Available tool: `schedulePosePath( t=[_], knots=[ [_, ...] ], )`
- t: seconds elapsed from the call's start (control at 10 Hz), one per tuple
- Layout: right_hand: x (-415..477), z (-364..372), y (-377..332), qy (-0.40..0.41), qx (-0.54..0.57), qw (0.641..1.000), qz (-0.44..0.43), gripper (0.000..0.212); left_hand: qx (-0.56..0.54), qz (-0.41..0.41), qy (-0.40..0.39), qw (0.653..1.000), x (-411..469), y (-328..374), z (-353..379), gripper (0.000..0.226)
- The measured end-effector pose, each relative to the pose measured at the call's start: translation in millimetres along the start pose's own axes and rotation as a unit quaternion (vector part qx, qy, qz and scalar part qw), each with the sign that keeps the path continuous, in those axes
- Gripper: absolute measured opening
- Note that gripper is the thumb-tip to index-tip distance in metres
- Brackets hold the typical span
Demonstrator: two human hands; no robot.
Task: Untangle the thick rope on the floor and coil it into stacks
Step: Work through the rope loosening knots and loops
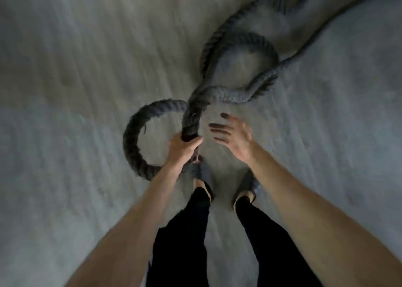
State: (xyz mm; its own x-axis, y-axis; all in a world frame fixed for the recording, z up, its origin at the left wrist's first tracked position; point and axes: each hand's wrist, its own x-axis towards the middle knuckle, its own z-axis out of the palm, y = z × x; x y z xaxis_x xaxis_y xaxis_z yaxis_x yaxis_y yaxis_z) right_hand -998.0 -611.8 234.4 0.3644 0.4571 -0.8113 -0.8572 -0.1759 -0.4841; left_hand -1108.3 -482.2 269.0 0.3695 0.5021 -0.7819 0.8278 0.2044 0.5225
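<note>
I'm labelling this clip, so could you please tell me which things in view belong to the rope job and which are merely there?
Belongs to the job:
- thick rope, looped on the floor
- left hand, gripping the rope
- right hand, open beside it

Merely there:
- floor
- the person's shoes

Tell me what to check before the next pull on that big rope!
1. Left hand gripping the rope: ok, its fingers are wrapped around it.
2. Right hand ready to help: not ok, it is open beside the rope, touching nothing.
3. Rope free of crossings: not ok, strands cross just beyond the hands, with loops on both sides.
4. Feet clear of the rope: cannot tell, a curve runs close to the left foot.
5. Floor room for a coil: ok, bare floor on the left.
6. A stack begun: not ok, only loose loops lie there.
</note>
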Motion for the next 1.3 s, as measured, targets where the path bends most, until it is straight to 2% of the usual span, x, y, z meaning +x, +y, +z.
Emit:
schedulePosePath(
  t=[0.1, 0.2, 0.3, 0.4, 0.5, 0.6, 0.7, 0.8, 0.9, 1.0, 1.1, 1.2, 1.3],
  knots=[
    [-9.1, 0.7, 36.7, 0.042, -0.118, 0.989, 0.075, 0.036, -0.054, -0.03, 0.082, 0.995, 16.6, 17.1, 25.4, 0.041],
    [-5.0, 19.5, 61.4, 0.019, -0.143, 0.981, 0.132, 0.03, -0.177, -0.084, 0.083, 0.977, 55.4, 47.8, 24.5, 0.037],
    [8.8, 61.6, 73.5, 0.046, -0.094, 0.988, 0.11, 0.046, -0.203, -0.108, 0.076, 0.97, 101.1, 66.8, 2.6, 0.053],
    [26.8, 126.1, 74.9, 0.11, 0.025, 0.992, 0.053, 0.079, -0.244, -0.074, 0.019, 0.967, 129.3, 70.1, -29.6, 0.063],
    [46.3, 200.1, 71.1, 0.238, 0.063, 0.969, -0.005, 0.07, -0.204, -0.072, -0.032, 0.976, 159.3, 75.8, -61.9, 0.067],
    [70.2, 260.7, 70.7, 0.304, 0.106, 0.947, -0.02, 0.082, -0.124, -0.124, -0.089, 0.98, 181.9, 76.9, -98.3, 0.082],
    [83.6, 283.5, 64.3, 0.307, 0.158, 0.938, 0.009, 0.09, 0.152, -0.045, -0.172, 0.972, 189.0, 78.3, -145.2, 0.056],
    [89.5, 285.3, 63.7, 0.29, 0.165, 0.942, 0.026, 0.105, 0.518, 0.137, -0.225, 0.814, 178.0, 74.8, -193.3, 0.066],
    [88.9, 294.1, 75.1, 0.272, 0.169, 0.947, 0.022, 0.112, 0.706, 0.204, -0.251, 0.63, 172.2, 57.7, -228.2, 0.06],
    [83.1, 303.1, 86.4, 0.267, 0.182, 0.946, -0.002, 0.099, 0.759, 0.3, -0.219, 0.534, 164.4, 36.6, -251.4, 0.039],
    [67.0, 314.1, 108.9, 0.28, 0.199, 0.939, -0.012, 0.091, 0.744, 0.394, -0.167, 0.513, 157.6, 21.7, -267.4, 0.024],
    [58.6, 337.7, 138.9, 0.285, 0.175, 0.942, 0.005, 0.087, 0.747, 0.422, -0.157, 0.49, 153.0, -2.2, -292.5, 0.022],
    [52.5, 357.9, 164.9, 0.309, 0.126, 0.943, 0.009, 0.078, 0.739, 0.452, -0.203, 0.457, 158.5, -24.8, -331.4, 0.03]
  ],
)
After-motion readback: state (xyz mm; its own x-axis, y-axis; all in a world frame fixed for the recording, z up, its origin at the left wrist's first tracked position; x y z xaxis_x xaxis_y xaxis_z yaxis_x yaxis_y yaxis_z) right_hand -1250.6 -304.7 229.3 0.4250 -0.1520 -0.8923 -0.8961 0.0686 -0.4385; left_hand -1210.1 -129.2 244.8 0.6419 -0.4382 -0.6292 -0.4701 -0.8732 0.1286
